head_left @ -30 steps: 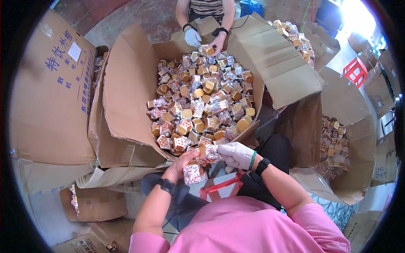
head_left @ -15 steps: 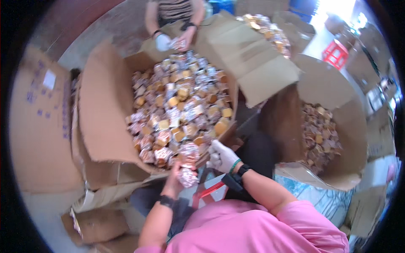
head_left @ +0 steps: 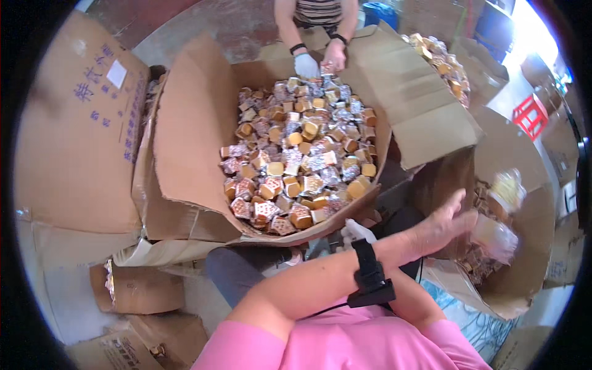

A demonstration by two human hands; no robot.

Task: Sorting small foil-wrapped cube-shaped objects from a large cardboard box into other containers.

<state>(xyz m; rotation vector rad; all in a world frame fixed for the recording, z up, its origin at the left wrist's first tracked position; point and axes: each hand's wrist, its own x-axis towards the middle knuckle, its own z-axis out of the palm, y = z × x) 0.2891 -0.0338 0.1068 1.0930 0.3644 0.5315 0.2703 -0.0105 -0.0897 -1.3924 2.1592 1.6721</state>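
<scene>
On left carton [head_left: 68,166]: dark characters [head_left: 90,92], white label [head_left: 116,74]; left hand [head_left: 439,229] near wrapped pieces [head_left: 494,238].

Left hand [head_left: 435,234], 2 wrapped pieces [head_left: 495,239] now rightward

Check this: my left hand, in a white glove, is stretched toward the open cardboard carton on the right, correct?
Not quite: the head view shows your left hand bare; your right hand wears the white glove. The left is indeed stretched toward the open cardboard carton on the right.
</scene>
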